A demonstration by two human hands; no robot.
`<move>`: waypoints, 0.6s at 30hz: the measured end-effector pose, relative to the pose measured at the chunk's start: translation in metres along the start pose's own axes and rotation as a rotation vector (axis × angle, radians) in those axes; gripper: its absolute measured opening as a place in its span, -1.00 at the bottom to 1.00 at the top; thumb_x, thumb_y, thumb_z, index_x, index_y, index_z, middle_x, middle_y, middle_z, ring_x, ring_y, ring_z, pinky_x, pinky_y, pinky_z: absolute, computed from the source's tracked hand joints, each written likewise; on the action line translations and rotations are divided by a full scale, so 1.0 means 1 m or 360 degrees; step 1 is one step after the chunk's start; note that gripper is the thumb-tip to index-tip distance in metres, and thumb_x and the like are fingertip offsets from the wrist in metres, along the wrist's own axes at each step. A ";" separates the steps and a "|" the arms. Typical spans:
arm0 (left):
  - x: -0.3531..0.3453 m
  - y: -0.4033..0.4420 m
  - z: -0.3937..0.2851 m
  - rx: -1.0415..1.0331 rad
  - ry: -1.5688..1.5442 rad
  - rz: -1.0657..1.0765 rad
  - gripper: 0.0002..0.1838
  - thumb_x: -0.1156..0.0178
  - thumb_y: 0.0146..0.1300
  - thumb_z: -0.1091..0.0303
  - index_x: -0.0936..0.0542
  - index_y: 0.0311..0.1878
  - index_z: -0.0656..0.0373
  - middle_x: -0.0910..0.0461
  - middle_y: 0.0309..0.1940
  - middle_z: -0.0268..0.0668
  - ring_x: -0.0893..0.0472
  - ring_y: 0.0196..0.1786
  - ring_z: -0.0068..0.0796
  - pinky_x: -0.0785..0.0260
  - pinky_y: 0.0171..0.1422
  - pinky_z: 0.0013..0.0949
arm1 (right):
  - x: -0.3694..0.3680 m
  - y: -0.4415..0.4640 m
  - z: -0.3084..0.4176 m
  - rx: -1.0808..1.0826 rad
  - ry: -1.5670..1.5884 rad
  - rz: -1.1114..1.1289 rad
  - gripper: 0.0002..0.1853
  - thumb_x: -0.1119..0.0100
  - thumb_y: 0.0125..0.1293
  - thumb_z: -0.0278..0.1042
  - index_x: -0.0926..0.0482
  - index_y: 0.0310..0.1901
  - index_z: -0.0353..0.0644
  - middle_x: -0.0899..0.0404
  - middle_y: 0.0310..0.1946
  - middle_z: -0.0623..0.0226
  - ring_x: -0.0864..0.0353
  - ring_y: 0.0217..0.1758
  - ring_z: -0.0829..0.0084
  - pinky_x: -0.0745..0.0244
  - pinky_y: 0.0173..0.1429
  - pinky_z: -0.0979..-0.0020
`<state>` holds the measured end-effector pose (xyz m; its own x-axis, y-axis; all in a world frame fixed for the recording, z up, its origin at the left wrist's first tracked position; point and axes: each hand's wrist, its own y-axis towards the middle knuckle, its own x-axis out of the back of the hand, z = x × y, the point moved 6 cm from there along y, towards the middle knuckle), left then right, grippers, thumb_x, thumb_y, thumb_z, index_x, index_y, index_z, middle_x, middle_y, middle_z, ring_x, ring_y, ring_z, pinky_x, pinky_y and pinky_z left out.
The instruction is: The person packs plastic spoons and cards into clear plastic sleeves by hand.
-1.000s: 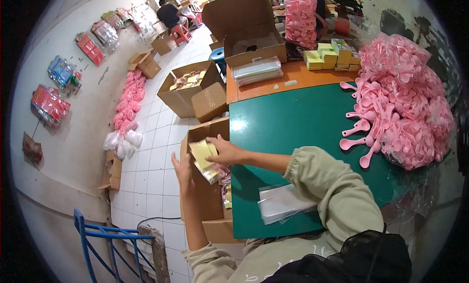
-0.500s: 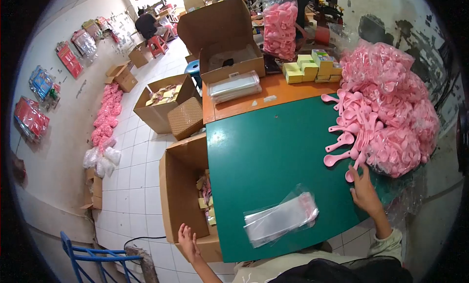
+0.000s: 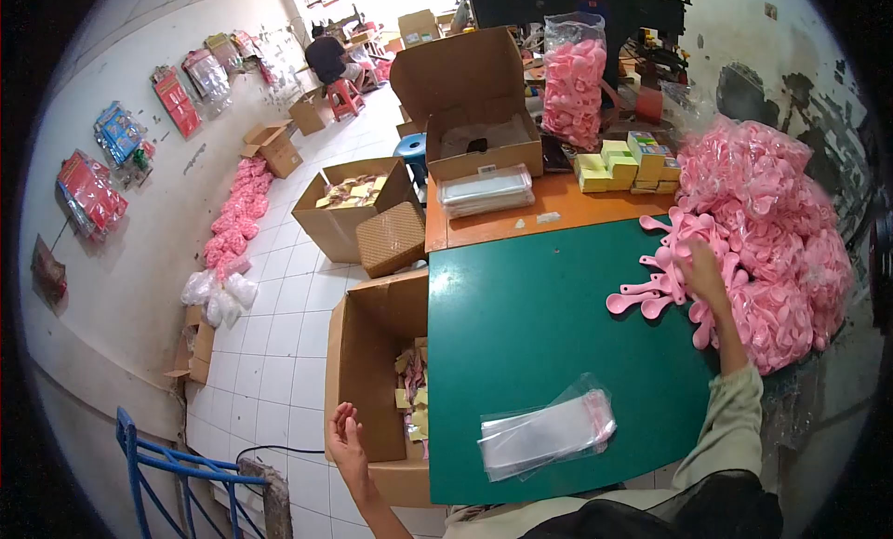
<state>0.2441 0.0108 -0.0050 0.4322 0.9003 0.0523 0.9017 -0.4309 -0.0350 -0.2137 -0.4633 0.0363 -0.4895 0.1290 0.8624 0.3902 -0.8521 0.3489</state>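
My right hand (image 3: pixel 704 273) reaches into the loose pile of pink spoons (image 3: pixel 656 286) on the right of the green table (image 3: pixel 521 325); its fingertips are blurred among the spoons, so any hold is hidden. My left hand (image 3: pixel 347 439) is empty, fingers apart, by the near left edge of an open carton (image 3: pixel 372 353). Inside that carton lie packed pieces with yellow cards (image 3: pixel 417 413). Clear plastic sleeves (image 3: pixel 544 437) lie flat near the table's front edge. Beside the loose spoons are bulging clear bags of spoons (image 3: pixel 791 251).
Yellow card stacks (image 3: pixel 605 169), a sleeve bundle (image 3: pixel 486 193) and an open box (image 3: pixel 484 148) stand on the orange tabletop (image 3: pixel 507 223). Another carton (image 3: pixel 358 204) is on the floor. A blue metal frame (image 3: pixel 177 465) stands lower left. A person (image 3: pixel 327 57) sits far back.
The yellow-card pieces held over the carton a second ago have left my hands. My right hand has crossed to the spoons and moved deeper into the pile. My left hand has drawn back toward me.
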 end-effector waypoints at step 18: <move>-0.195 0.051 -0.182 -0.0728 -0.0137 0.1117 -0.67 0.01 0.35 0.40 -0.37 0.15 0.28 -0.52 -0.03 -0.18 -0.47 0.10 -0.46 -0.30 0.19 -0.38 | 0.084 0.140 0.038 0.0093 0.0493 0.0085 -0.65 -0.13 0.21 -0.10 -0.60 -0.31 -0.31 -0.60 -0.44 0.16 -0.57 -0.52 0.41 -0.46 -0.40 0.34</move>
<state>0.2074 -0.1985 0.1648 0.9084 0.4077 0.0926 0.3467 -0.8584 0.3781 -0.1711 -0.5525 0.1715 -0.6781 -0.0834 0.7303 0.4614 -0.8217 0.3346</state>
